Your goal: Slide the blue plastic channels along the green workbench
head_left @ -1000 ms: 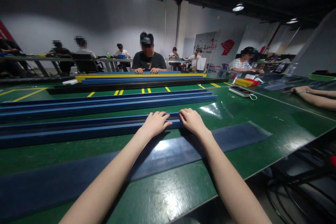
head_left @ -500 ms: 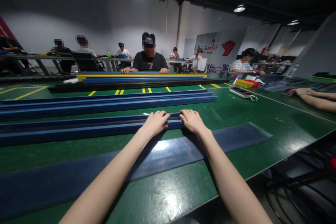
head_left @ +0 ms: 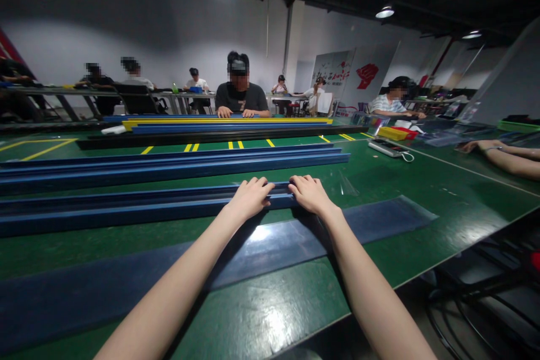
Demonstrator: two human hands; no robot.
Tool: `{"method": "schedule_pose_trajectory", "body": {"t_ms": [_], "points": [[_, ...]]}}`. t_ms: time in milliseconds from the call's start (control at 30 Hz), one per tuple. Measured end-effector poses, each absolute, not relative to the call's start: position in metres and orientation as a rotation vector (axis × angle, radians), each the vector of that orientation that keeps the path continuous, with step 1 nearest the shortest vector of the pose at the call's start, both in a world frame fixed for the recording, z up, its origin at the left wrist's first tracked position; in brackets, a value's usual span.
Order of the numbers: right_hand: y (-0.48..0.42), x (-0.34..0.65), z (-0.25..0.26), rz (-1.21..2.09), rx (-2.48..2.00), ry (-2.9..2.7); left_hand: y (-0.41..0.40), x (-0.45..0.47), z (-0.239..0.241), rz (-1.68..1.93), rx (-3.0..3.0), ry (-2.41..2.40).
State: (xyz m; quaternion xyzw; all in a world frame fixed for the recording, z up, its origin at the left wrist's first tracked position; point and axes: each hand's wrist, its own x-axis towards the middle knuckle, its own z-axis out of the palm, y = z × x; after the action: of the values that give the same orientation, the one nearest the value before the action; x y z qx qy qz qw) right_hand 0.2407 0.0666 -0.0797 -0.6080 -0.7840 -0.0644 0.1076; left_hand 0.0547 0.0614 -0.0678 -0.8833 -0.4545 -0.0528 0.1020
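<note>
My left hand [head_left: 251, 198] and my right hand [head_left: 310, 193] rest side by side on the right end of a long blue channel rail [head_left: 126, 208] that lies across the green table [head_left: 422, 180]. Fingers of both hands curl over the rail's far edge, gripping it. A flat dark blue strip [head_left: 371, 216] lies on the table just under my wrists, running left to right. Another pair of long blue rails [head_left: 189, 162] lies parallel a little farther away.
A person sits opposite with both hands on a stack of blue and yellow rails [head_left: 228, 122]. Another person's forearms [head_left: 502, 154] rest on the table at right. A white power strip [head_left: 388, 148] and a yellow tray [head_left: 392, 133] lie far right. The table edge runs diagonally at bottom right.
My hands stay on the rail end, almost unmoved. The person opposite has drawn both hands closer together on the far stack.
</note>
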Motion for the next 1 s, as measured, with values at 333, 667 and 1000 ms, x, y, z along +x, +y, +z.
{"method": "schedule_pose_trajectory", "body": {"t_ms": [333, 667, 1000], "points": [[0.061, 0.24, -0.08, -0.208, -1.797, -2.313, 0.056, 0.058, -0.064, -0.116, -2.609, -1.338], [0.057, 0.24, -0.084, -0.255, -1.772, -2.254, 0.052, 0.059, -0.061, -0.065, -2.621, -1.352], [0.058, 0.251, -0.084, -0.206, -1.623, -2.223, 0.049, 0.057, -0.055, -0.001, -2.668, -1.391]]}}
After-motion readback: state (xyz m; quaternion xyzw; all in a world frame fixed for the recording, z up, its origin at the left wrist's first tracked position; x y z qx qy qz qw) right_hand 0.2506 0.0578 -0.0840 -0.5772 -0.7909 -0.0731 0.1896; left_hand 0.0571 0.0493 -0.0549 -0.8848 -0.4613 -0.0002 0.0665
